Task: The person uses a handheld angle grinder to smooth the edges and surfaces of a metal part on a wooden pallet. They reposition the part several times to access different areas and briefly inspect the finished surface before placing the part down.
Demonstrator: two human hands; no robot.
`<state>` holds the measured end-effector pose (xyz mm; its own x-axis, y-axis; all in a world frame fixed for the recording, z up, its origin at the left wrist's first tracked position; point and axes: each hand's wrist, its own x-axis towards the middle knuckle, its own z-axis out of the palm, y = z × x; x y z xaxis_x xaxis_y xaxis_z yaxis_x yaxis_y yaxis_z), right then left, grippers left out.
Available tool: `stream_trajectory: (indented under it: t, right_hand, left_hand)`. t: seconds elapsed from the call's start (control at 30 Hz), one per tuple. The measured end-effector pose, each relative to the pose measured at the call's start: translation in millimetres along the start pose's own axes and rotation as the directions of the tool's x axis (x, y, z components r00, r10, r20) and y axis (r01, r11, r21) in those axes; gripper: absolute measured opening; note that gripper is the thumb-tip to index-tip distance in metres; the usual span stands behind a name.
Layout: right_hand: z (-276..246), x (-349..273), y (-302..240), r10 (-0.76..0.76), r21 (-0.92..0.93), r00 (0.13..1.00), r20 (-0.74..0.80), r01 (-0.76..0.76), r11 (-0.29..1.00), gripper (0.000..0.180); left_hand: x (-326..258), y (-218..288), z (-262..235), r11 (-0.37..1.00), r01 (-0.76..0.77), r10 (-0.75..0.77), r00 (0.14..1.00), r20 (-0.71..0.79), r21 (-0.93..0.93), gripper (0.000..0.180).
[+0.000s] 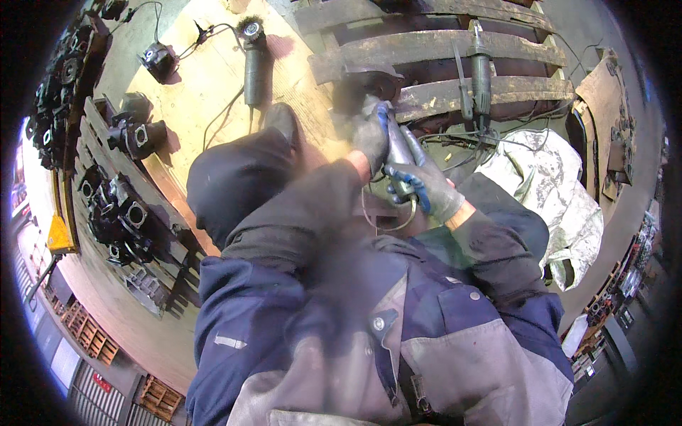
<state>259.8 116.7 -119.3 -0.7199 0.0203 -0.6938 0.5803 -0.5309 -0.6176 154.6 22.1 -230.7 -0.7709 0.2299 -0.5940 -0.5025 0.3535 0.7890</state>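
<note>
Blue-and-grey work jacket [398, 355] nearest. Beyond, both gloved hands closed on a slim grey metal power tool [399, 153]: left hand [371, 135] far along the body, right hand [425, 190] near. Best kept steady, clear of wooden pallet slats [440, 46] beyond.

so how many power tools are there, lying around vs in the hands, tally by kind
Wire-brush grinder lying on the board: 1
Green-bodied power tool lying on the pallet: 1
Hand-held power tool gripped by the left hand and right hand, tool at: 1
Total: 3
</note>
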Motion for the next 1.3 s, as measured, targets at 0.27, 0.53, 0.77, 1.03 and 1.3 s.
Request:
stream_trajectory:
  t: [0.27,0.53,0.77,1.03,1.3]
  right_hand:
    - [-4,2,9,-0.049,-0.069,0.998,-0.029,0.047,0.997,0.102]
    - [-8,-2,11,0.011,-0.156,0.996,-0.083,-0.024,0.987,0.1]
    - [4,-8,14,-0.083,-0.107,0.996,-0.023,0.08,0.991,0.099]
    - [16,-24,4,0.051,0.069,0.997,-0.066,-0.046,0.997,0.098]
    - [0,-15,23,-0.066,-0.048,0.997,-0.031,0.064,0.997,0.104]
  left_hand:
    - [-7,-1,1,0.995,0.079,-0.074,0.994,0.083,-0.057,0.072]
    - [-3,-7,1,0.981,0.142,-0.125,0.983,0.131,-0.129,0.068]
    - [-19,-2,-8,0.991,0.127,-0.123,0.988,0.088,-0.041,0.068]
    - [-24,-13,-2,0.987,0.1,-0.097,0.995,0.027,-0.127,0.065]
    - [-36,6,-1,0.949,0.021,-0.029,0.999,-0.022,-0.313,0.046]
